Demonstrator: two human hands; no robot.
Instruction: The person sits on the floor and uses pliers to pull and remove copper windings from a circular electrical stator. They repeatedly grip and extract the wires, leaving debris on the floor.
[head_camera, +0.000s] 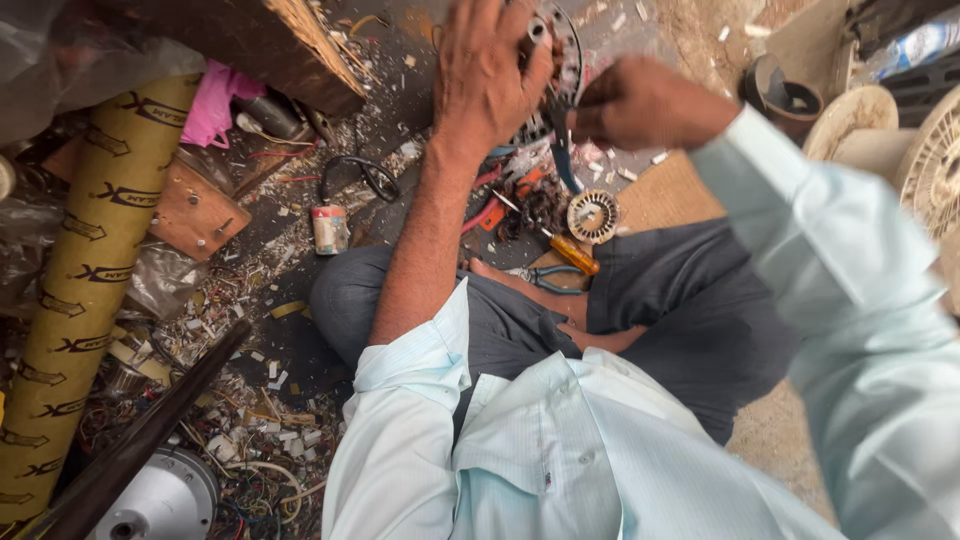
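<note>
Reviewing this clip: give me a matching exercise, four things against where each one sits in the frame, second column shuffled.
Things:
1. yellow cardboard tube
2. orange-handled screwdriver
3. pink cloth
4. pale spool

Places:
A. upper left, beside the wooden block
B. far right edge
C. along the left side, slanting
D. on the floor by the bare foot

Pairs: 1-C, 2-D, 3-A, 4-B

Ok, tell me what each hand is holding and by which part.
The left hand grips the round metal motor stator by its rim. The right hand holds a dark-handled tool; the exact hold point cannot be told.
</note>
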